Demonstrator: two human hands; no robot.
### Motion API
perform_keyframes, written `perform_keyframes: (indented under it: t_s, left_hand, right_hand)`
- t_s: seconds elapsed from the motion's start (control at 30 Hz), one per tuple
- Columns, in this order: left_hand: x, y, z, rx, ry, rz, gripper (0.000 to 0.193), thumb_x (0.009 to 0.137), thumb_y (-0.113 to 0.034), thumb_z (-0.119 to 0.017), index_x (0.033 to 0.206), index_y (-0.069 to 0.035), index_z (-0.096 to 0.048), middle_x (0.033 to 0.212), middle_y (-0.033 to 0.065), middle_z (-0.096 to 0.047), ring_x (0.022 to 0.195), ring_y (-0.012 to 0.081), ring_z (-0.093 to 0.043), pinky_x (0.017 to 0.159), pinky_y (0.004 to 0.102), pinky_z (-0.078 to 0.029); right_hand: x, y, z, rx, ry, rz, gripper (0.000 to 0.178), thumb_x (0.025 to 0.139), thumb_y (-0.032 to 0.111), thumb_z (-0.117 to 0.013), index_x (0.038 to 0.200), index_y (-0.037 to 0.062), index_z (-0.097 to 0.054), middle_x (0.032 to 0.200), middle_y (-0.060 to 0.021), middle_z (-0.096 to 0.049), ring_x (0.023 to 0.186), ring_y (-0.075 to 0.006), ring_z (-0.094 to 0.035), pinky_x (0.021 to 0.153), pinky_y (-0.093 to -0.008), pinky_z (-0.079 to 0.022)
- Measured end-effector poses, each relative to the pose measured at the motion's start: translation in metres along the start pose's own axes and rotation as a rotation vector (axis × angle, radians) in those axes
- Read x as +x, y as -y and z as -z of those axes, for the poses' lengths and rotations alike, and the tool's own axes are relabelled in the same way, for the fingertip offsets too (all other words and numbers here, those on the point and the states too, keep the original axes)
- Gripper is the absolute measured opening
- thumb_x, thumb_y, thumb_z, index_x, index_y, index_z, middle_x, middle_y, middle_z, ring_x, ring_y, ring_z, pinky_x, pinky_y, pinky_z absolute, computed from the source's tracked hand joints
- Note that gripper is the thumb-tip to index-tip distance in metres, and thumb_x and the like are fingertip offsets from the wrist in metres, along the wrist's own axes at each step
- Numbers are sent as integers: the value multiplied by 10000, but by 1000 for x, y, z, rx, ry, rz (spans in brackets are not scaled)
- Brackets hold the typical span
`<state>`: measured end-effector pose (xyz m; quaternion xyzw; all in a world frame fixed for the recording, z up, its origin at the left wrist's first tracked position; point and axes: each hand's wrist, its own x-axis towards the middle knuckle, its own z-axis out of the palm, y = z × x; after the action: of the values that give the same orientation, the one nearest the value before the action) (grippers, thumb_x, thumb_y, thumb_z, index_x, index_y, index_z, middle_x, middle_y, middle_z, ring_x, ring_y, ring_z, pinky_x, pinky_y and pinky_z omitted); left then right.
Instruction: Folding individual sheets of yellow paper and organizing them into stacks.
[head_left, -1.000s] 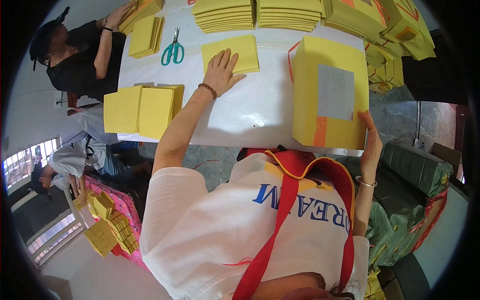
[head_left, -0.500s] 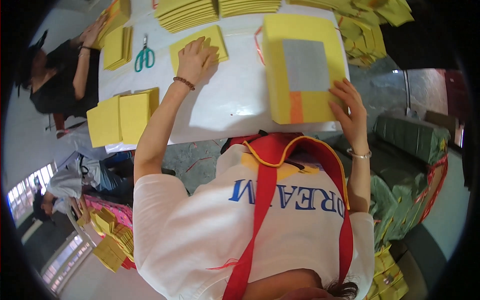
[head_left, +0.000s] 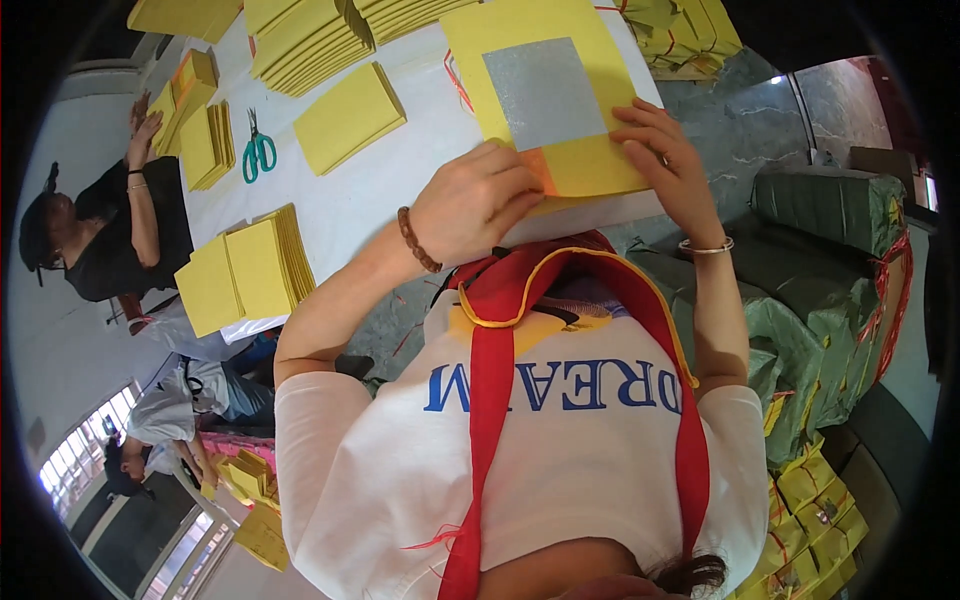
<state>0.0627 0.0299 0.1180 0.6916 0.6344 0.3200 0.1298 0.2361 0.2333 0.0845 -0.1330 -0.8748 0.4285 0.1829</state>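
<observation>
A large yellow paper packet (head_left: 600, 170) lies at the table's near right, with a grey rectangle (head_left: 545, 92) and a short orange strip (head_left: 537, 165) on its top. My left hand (head_left: 480, 195) is closed at the packet's near left corner, its fingertips pinched on the orange strip. What lies under the curled fingers is partly hidden. My right hand (head_left: 668, 165) rests on the packet's right edge, fingers apart and stretched over the top. Left of the packet lies a thinner yellow bundle (head_left: 350, 118), which neither hand touches.
Teal-handled scissors (head_left: 260, 155) lie on the white table (head_left: 350, 215). Yellow stacks (head_left: 275, 265) stand at its near left, with more (head_left: 310, 50) at the far side. A co-worker (head_left: 110, 225) handles yellow packets at the left; another person (head_left: 185, 400) sits behind. Green wrapped bales (head_left: 800, 270) stand right.
My left hand has left the thinner bundle and come right to the packet's near left corner, closing at the orange strip. My right hand stays at the right edge. The view has shifted.
</observation>
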Motion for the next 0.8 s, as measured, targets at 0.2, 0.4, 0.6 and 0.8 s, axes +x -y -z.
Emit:
perform_keyframes:
  t_s: [0.2,0.4,0.6,0.8]
  left_hand:
    - [10,7,11,-293,148,318,121,821,-106,-609,877,-8,-653,703,84,-567,601,170,-517,574,279,-426]
    - [14,12,13,-503,214,519,145,846,-122,-596,879,8,-650,692,1,-541,631,45,-461,566,209,-388]
    - [12,21,9,-697,201,590,128,844,-101,-586,829,16,-635,712,-16,-553,647,42,-472,594,197,-394]
    - [16,24,10,-746,224,598,134,817,-100,-576,803,20,-635,762,11,-608,668,49,-501,591,206,-414]
  right_hand:
    - [-3,-3,5,248,41,-34,364,945,302,-406,1026,44,-651,1235,-69,-551,1286,-242,-344,1056,-359,-266]
    - [-3,-6,6,236,46,-23,381,946,322,-394,1039,52,-646,1234,-73,-552,1287,-245,-342,1056,-354,-263]
    - [-3,-7,5,298,41,-27,369,944,320,-402,1071,57,-628,1234,-71,-552,1288,-246,-339,1054,-354,-262]
    - [-2,-10,8,334,60,-14,340,922,297,-437,1112,72,-607,1237,-62,-550,1295,-238,-330,1058,-351,-254]
